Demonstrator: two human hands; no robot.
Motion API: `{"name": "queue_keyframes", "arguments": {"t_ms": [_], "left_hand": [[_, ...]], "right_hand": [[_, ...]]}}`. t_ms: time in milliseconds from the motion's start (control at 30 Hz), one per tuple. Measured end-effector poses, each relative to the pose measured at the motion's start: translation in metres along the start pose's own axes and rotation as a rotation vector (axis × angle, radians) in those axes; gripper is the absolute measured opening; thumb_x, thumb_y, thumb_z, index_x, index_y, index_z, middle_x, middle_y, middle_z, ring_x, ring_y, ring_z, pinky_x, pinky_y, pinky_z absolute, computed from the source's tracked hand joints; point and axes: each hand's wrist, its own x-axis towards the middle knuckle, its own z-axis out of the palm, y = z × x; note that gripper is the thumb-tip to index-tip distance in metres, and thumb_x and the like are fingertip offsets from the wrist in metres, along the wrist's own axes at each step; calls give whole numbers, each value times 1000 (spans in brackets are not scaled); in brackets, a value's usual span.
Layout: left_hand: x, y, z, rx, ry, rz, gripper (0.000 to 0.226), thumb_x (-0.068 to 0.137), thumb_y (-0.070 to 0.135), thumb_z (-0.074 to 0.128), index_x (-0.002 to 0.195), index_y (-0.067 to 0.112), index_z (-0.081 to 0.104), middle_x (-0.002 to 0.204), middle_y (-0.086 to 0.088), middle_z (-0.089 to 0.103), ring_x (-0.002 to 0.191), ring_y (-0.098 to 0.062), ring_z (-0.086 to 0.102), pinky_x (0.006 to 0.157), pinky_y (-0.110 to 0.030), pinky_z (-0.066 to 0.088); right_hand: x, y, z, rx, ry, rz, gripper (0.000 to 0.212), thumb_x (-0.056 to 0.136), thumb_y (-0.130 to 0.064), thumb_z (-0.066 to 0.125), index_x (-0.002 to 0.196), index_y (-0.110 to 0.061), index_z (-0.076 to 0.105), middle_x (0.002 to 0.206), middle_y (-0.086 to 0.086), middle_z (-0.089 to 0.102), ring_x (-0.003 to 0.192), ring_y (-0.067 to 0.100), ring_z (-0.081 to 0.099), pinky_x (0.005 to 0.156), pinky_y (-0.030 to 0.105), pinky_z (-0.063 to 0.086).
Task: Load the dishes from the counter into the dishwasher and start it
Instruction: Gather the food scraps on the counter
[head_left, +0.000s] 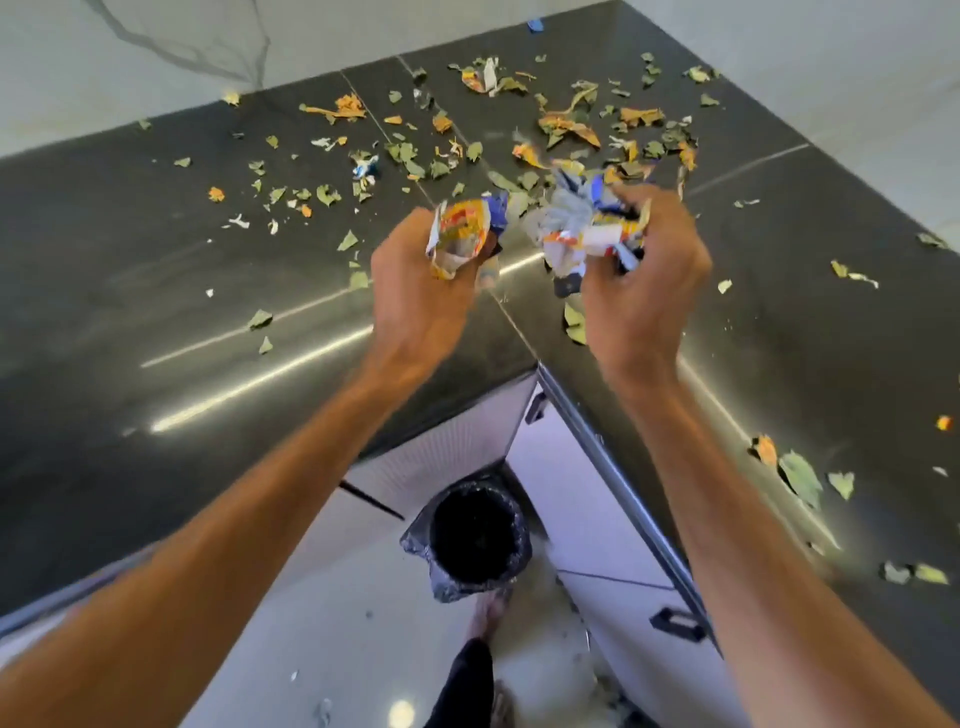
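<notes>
Forearms, two of them, reach up from the lower corners. Between them, down on the pale floor (322, 597), stands one round bin (475, 540) with a dark plastic liner, its mouth open upward, tucked into the inner corner of the cabinets. One bare foot (488, 613) shows just beside the bin. Two black handles are visible on the white cabinet fronts, one near the counter corner (535, 408) and one lower right (678, 623).

Above the bin, both hands are held over the edge of the counter (156, 260). The left hand (415, 291) has its fingers curled round one crumpled yellow and orange wrapper (460, 236). The right hand (644, 280) grips a bigger wad of crushed wrappers and paper (592, 223), blue, white and orange; how many pieces are in it cannot be told. The two bundles sit near each other but apart.

Beyond the hands, the dark, glossy L-shaped counter is strewn with green leaf bits (327, 195) and orange scraps (345, 106), too many to count, thickest toward the far corner. One blue scrap (535, 24) lies at the far edge, near the pale wall (78, 78).
</notes>
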Motion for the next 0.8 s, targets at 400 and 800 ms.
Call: {"name": "queue_keyframes", "arguments": {"t_ms": [400,800], "left_hand": [[-218,-64,-51,76,-351,-128,29,84,-4,70,78,24,65,74,5,59,68,-5,55,59,-23,43],[-277,-228,78,120,-633,-731,29,91,19,72,110,-4,68,93,-17,70,88,-27,65,75,-36,49]], "right_hand": [[-229,-25,-49,74,-313,277,22,83,4,75,102,-4,67,97,6,66,93,1,52,84,6,37],[-398,123,45,-120,-486,1036,27,74,8,59,93,-9,69,88,7,72,84,27,70,74,36,57]]}}
